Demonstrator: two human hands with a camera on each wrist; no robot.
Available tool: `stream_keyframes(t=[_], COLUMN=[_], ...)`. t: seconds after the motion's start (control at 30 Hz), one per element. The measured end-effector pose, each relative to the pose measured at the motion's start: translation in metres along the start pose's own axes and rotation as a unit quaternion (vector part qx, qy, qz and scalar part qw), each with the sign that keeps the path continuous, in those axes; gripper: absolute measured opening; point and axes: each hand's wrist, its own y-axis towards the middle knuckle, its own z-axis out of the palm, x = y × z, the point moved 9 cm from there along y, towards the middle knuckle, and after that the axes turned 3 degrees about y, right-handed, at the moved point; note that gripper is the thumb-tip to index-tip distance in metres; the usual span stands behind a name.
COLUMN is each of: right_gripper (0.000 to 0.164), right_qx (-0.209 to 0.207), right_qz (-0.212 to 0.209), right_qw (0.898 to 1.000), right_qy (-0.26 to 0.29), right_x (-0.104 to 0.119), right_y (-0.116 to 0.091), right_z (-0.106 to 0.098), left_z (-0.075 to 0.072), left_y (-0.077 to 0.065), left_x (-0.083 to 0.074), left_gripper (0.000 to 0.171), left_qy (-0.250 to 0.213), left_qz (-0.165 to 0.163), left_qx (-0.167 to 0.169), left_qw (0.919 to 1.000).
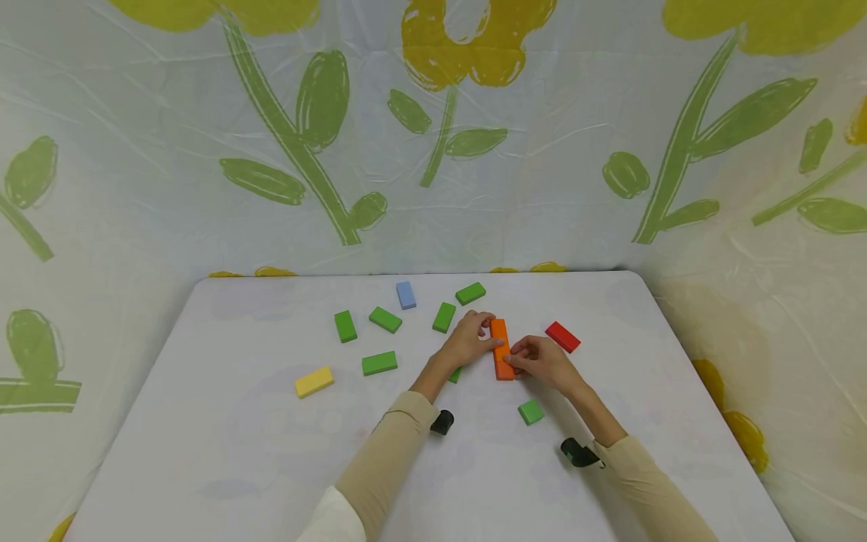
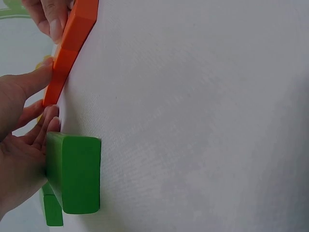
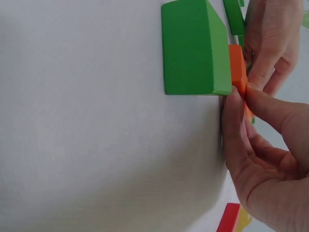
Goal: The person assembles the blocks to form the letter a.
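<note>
Two orange blocks (image 1: 498,330) lie end to end in a row on the table, right of its middle in the head view. My left hand (image 1: 467,340) pinches the far one between thumb and fingers. On the near orange block (image 1: 504,371), the thumb and index finger of my right hand (image 1: 545,361) grip the sides. The left wrist view shows the join between the orange blocks (image 2: 72,41), with both hands' fingertips close together. A green block (image 1: 455,375) is partly hidden under my left wrist, and another green block (image 1: 531,412) lies just nearer than my right hand.
Several green blocks (image 1: 379,363) are scattered to the left and behind. A blue block (image 1: 406,295) lies near the back edge, a yellow block (image 1: 314,382) at the left. Beyond my right hand is a red block (image 1: 563,336). A flower-printed curtain (image 1: 433,218) surrounds the white table (image 1: 223,421).
</note>
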Motion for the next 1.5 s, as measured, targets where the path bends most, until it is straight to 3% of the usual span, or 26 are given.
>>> stream_keyframes(t=[0.4,0.6,0.77,0.87,1.13,1.37,1.5], right_gripper=[0.026,0.026,0.027,0.026,0.026,0.026,0.025], right_qx=[0.012,0.014,0.016,0.014,0.012,0.013,0.012], right_qz=[-0.002,0.000,-0.004,-0.005,0.003,-0.004,-0.004], right_qw=[1.000,1.000,1.000,1.000,1.000,1.000,1.000], right_qy=[0.003,0.001,0.013,0.020,0.019,0.018,0.021], right_x=[-0.002,-0.003,-0.004,-0.004,-0.005,-0.004,-0.003], right_y=[0.004,0.002,0.000,0.000,0.002,0.002,0.002], right_z=[0.001,0.000,0.000,0.000,0.000,0.001,0.001], left_z=[-0.007,-0.030,-0.053,-0.061,-0.064,-0.065,-0.064], left_y=[-0.009,-0.022,-0.029,-0.031,-0.030,-0.031,-0.031], left_x=[0.000,0.002,0.009,0.018,0.041,0.043,0.042], left_gripper=[0.052,0.044,0.049,0.055,0.064,0.064,0.059], left_qy=[0.008,0.013,0.067,0.100,0.085,0.076,0.072], left_qz=[0.007,0.011,-0.002,-0.023,-0.081,-0.090,-0.082], left_qx=[-0.005,-0.078,-0.165,-0.189,-0.184,-0.168,-0.175], left_qw=[0.9999,0.9968,0.9840,0.9766,0.9759,0.9787,0.9785])
